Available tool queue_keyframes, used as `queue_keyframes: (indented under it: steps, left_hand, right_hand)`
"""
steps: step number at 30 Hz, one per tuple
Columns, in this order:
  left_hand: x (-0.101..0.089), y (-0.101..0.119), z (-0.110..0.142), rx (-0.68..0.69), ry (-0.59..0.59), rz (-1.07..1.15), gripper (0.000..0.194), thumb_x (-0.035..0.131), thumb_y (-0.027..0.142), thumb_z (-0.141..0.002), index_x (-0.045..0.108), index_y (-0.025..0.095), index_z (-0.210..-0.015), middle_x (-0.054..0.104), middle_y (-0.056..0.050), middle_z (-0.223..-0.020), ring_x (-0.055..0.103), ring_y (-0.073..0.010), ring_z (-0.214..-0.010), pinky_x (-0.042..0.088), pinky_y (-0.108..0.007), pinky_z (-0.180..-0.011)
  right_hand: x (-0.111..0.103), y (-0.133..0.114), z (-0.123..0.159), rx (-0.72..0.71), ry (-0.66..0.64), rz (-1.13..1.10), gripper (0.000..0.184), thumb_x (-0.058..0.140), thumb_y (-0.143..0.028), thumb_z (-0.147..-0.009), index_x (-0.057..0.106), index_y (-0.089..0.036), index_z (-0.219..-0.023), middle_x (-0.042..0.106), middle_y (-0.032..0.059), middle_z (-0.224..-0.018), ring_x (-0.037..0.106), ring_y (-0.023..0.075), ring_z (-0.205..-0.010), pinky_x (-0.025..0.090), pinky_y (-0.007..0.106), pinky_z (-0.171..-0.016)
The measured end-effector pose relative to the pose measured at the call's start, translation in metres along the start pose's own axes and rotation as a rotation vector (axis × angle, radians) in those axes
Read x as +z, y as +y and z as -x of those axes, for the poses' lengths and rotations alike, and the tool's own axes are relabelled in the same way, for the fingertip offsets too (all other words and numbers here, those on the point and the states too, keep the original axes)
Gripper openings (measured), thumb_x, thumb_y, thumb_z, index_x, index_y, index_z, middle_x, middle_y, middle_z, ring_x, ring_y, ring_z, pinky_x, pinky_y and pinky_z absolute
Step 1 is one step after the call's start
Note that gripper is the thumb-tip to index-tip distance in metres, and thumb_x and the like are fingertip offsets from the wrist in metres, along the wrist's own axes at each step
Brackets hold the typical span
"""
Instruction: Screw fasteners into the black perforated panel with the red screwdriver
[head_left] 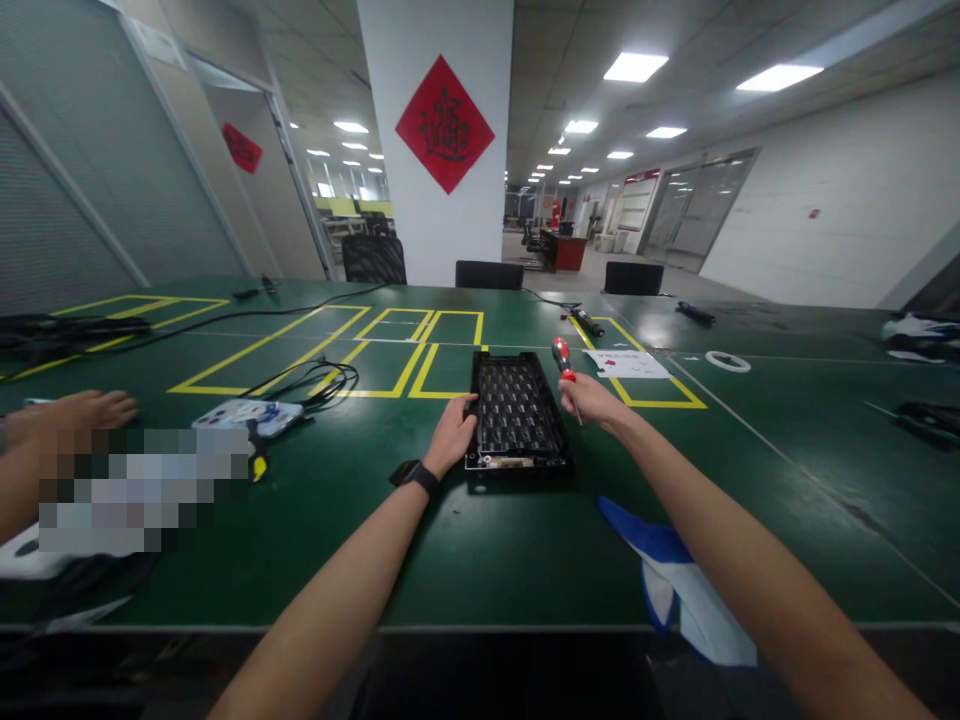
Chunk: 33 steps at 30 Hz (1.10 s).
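Our left hand (452,436) held the black unit (519,412); our right hand (590,398) gripped the screwdriver (562,357), which could scratch it if our grip loosened

Right grip (590,399) holds screwdriver (562,357) beside black tray (520,405).

Cool light reaches us from ceiling panels (636,67) that glare white against a dimmer ceiling (551,35). We find deep shadow below the green table (487,560), shapes stretched toward the outer edges, soft fine detail, and coarse pixel blocks (142,490) masking a patch at left.
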<state>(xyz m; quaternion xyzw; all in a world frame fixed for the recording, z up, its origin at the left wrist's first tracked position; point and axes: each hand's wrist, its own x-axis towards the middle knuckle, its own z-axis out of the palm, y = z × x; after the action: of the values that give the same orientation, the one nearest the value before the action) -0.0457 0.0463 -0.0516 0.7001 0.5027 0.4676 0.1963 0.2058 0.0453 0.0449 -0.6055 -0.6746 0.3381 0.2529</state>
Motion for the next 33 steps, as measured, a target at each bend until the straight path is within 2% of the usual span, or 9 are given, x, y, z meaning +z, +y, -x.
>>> queue_keyframes:
  steps: [1,3,6,9,11,16,22,28,33]
  left_hand:
    - [0.001,0.001,-0.001,0.002,-0.001,-0.001,0.042,0.04,0.01,-0.073,0.052,0.016,-0.113,0.052,-0.009,-0.114,0.046,-0.0208,-0.109,0.035,-0.04,-0.099]
    - [0.001,0.007,-0.001,0.031,0.022,-0.019,0.04,0.042,0.009,-0.073,0.054,0.017,-0.11,0.052,-0.009,-0.113,0.046,-0.0208,-0.11,0.034,-0.04,-0.099]
    - [-0.006,0.02,0.004,0.143,0.111,-0.043,0.032,0.046,0.011,-0.074,0.057,0.019,-0.103,0.051,-0.007,-0.114,0.044,-0.0196,-0.111,0.034,-0.037,-0.098]
    - [-0.014,0.034,0.009,0.184,0.061,0.0,0.018,0.045,0.024,-0.082,0.061,0.017,-0.088,0.058,-0.004,-0.087,0.054,-0.0149,-0.083,0.043,-0.028,-0.077]
    - [-0.017,0.04,0.01,0.168,0.019,0.039,0.022,0.046,0.032,-0.082,0.061,0.016,-0.078,0.057,-0.002,-0.073,0.052,-0.0124,-0.067,0.042,-0.024,-0.065]
    - [-0.015,0.05,0.012,0.137,-0.036,0.184,0.025,0.056,0.037,-0.076,0.062,0.013,-0.073,0.058,-0.001,-0.066,0.049,-0.0098,-0.059,0.038,-0.021,-0.057]
    - [-0.012,0.052,0.016,0.059,-0.24,0.289,0.027,0.066,0.036,-0.067,0.064,0.011,-0.076,0.06,0.0,-0.062,0.047,-0.0078,-0.053,0.035,-0.018,-0.051]
    - [-0.014,0.054,0.019,0.069,-0.318,0.254,0.029,0.059,0.038,-0.074,0.066,0.01,-0.079,0.062,-0.002,-0.065,0.049,-0.0091,-0.055,0.037,-0.02,-0.053]
    - [-0.016,0.058,0.021,0.095,-0.31,0.233,0.03,0.055,0.039,-0.077,0.064,0.011,-0.082,0.06,-0.002,-0.065,0.047,-0.0085,-0.055,0.036,-0.019,-0.052]
  right_hand:
    - [0.008,-0.01,0.001,-0.048,0.014,-0.069,0.027,0.025,-0.035,-0.089,0.043,-0.016,-0.08,0.05,-0.0033,-0.05,0.034,0.004,-0.033,0.026,0.016,-0.033]
    - [0.03,-0.028,0.002,-0.231,-0.028,-0.427,0.021,0.033,-0.038,-0.087,0.041,-0.018,-0.09,0.056,-0.0025,-0.057,0.041,0.0053,-0.036,0.029,0.015,-0.033]
    - [0.066,-0.045,0.005,-0.396,-0.084,-0.665,0.024,0.043,-0.043,-0.084,0.039,-0.02,-0.089,0.056,-0.0042,-0.056,0.047,0.0063,-0.039,0.032,0.014,-0.033]
    - [0.092,-0.046,0.013,-0.484,-0.033,-0.76,0.025,0.045,-0.044,-0.083,0.038,-0.021,-0.09,0.056,-0.0064,-0.057,0.047,0.0055,-0.036,0.033,0.014,-0.032]
    - [0.1,-0.042,0.018,-0.508,0.021,-0.799,0.025,0.046,-0.044,-0.082,0.038,-0.022,-0.091,0.056,-0.0068,-0.058,0.048,0.0055,-0.036,0.035,0.014,-0.032]
    - [0.1,-0.03,0.025,-0.519,0.086,-0.846,0.025,0.047,-0.043,-0.082,0.039,-0.022,-0.093,0.057,-0.0063,-0.06,0.049,0.0057,-0.036,0.037,0.014,-0.033]
    - [0.101,-0.027,0.025,-0.531,0.111,-0.867,0.026,0.048,-0.042,-0.082,0.042,-0.021,-0.096,0.057,-0.0056,-0.058,0.047,0.0048,-0.035,0.036,0.014,-0.035]
    - [0.099,-0.027,0.027,-0.495,0.091,-0.887,0.032,0.046,-0.044,-0.082,0.043,-0.021,-0.103,0.058,-0.0046,-0.059,0.043,0.0042,-0.035,0.033,0.014,-0.035]
    - [0.097,-0.026,0.029,-0.467,0.051,-0.936,0.034,0.038,-0.046,-0.085,0.044,-0.019,-0.104,0.058,-0.0031,-0.06,0.044,0.0053,-0.037,0.035,0.016,-0.038]
